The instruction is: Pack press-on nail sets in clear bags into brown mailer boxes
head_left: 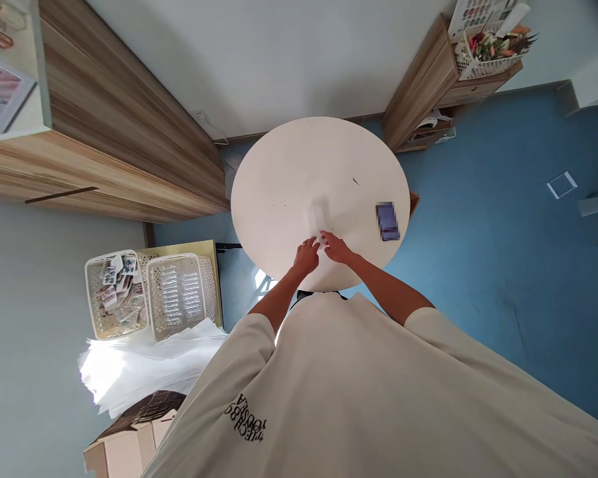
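A small, clear, whitish plastic box (317, 216) lies on the round white table (279, 166), in front of my body. Its exact kind is hard to make out, since it is see-through and pale against the tabletop. At its near end, on the left side, my left hand (306, 255) has its fingers curled and pressed to the plastic. From the right, my right hand (335, 247) closes on the same end, its fingertips almost meeting the left ones. My fingers cover the near edge of the box.
A pixelated purple-blue item (388, 221) lies at the table's right. Two white baskets, one with small packets (119, 292), the other with clear plastic pieces (182, 299), stand at lower left. White sheets (154, 358) and a cardboard box (124, 445) are below them. Wooden cabinets (129, 99) flank the left.
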`<state>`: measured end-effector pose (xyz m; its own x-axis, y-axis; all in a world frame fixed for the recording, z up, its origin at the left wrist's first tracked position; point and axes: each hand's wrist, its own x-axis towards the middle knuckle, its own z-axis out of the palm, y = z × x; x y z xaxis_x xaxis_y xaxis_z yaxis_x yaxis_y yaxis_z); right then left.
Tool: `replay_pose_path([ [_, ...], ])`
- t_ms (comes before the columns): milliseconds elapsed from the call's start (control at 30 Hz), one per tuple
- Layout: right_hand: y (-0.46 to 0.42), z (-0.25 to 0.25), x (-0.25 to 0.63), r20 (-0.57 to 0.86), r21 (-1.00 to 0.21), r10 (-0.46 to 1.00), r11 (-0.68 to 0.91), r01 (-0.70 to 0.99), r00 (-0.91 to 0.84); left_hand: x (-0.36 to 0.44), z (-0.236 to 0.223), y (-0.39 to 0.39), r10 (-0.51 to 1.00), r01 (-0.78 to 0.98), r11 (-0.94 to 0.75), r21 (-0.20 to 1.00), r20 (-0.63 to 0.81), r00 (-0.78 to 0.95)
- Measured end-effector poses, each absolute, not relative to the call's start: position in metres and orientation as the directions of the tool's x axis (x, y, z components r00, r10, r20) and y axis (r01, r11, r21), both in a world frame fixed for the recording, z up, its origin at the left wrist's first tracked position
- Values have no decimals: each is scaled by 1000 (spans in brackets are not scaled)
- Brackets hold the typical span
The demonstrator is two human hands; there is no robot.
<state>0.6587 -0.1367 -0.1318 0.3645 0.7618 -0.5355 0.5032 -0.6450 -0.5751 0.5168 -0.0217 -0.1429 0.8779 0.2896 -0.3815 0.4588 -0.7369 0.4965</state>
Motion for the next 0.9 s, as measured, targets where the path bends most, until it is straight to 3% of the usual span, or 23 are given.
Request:
replay_pose_path([
  [333,-145,-137,663,-460,-512,857,-469,719,232,503,-146,-13,112,292,-846,446,-387,915],
  [567,-153,-148,660,-441,-430,867,-432,793,233,516,-144,-6,254,417,-799,433,-384,887],
  [900,-140,-156,655,-435,-401,860,-451,797,267,528,-154,-2,240,417,-777,471,-390,889],
])
